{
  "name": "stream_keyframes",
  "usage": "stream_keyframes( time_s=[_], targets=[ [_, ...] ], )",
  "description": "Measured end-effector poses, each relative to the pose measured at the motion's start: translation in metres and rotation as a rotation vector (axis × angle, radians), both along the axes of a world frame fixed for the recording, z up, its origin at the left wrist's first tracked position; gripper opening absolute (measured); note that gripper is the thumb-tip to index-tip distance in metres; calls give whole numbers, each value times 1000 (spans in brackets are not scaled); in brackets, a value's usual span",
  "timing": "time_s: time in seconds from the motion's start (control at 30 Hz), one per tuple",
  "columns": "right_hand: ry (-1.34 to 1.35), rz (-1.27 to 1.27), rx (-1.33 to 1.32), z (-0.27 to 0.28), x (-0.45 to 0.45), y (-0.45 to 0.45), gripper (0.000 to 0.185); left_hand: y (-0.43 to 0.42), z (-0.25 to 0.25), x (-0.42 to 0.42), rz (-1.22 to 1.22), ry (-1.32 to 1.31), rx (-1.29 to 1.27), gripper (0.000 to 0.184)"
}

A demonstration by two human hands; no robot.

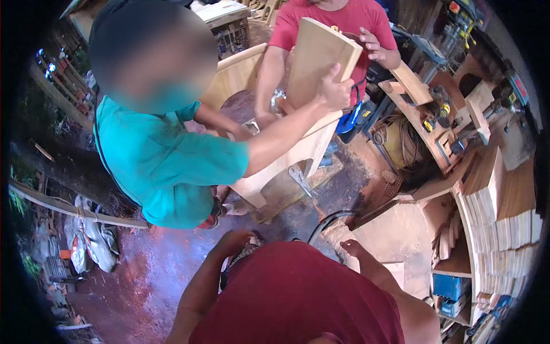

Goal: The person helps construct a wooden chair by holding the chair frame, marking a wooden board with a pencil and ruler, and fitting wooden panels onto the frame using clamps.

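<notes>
- The person's left hand [236, 243] hung low in front of the body, beside a black-and-white patterned item [246, 252]; whether its curled fingers gripped anything could not be told.
- The right hand [354, 249] was held forward with loosely bent fingers, over or just beside a wide, pale, flat wooden panel [395, 229]; contact or a grasp could not be made out.
- That panel lay to the person's right, level, next to a compartment with wooden sides. A curved black hose [326, 222] ran near its left end.
- Ahead, a co-worker in a teal shirt [172, 163] grasped the edge of a thick, light-brown rectangular board [321, 63], which stood tilted above a pale wooden furniture piece [298, 149] with a curved cut-out.
- Another co-worker in a red shirt [281, 28] stood behind the board, one hand raised beside it and the other low by the furniture piece.
- A silver metal clamp [302, 182] was at the furniture piece's lower edge.
- A yellow-and-black power drill [441, 108] lay on a wooden bench [415, 117] farther right.
- Stacked light wooden boards [498, 241] stood at far right, near a blue case [447, 286].
</notes>
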State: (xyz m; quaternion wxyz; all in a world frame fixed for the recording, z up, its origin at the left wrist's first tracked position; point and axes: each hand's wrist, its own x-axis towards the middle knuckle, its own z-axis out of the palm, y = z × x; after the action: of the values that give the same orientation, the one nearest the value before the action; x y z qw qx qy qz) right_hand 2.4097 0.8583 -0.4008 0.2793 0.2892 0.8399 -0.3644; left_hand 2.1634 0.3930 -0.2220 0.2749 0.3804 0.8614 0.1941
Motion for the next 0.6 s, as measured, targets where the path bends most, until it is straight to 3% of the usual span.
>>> stream_keyframes(
  time_s=[0.1,0.17,0.23,0.3,0.33,0.4,0.43,0.5,0.53,0.57,0.6],
  targets=[
    [-6,-24,-23,8,-25,0,66,-31,-36,-2,39,-16,-27,29],
    [127,6,86,16,-42,-5,55,-39,-29,-10,87,-74,-41,29],
    [93,-45,35,31,-56,-9,52,-48,-36,-22,122,-138,-55,30],
    [105,-76,103,45,-68,-20,49,-58,-60,-41,134,-10,175,29],
    [157,-75,142,38,-70,-21,45,-56,-55,-52,121,-14,184,29],
    [141,-125,130,54,-75,-29,44,-39,-17,-75,432,-225,438,29],
    [131,-161,109,61,-79,-33,43,-33,0,-90,414,-234,439,29],
    [109,-212,87,81,-92,-45,38,-24,22,-114,489,-151,472,31],
    [214,-371,-104,115,-107,-58,37,-24,-24,-128,475,160,612,28],
    [323,-523,-293,148,-124,-64,36,-27,-31,-136,471,145,618,28],
    [462,-516,-345,172,-143,-56,36,-25,-35,-143,308,512,530,25]
  ],
)
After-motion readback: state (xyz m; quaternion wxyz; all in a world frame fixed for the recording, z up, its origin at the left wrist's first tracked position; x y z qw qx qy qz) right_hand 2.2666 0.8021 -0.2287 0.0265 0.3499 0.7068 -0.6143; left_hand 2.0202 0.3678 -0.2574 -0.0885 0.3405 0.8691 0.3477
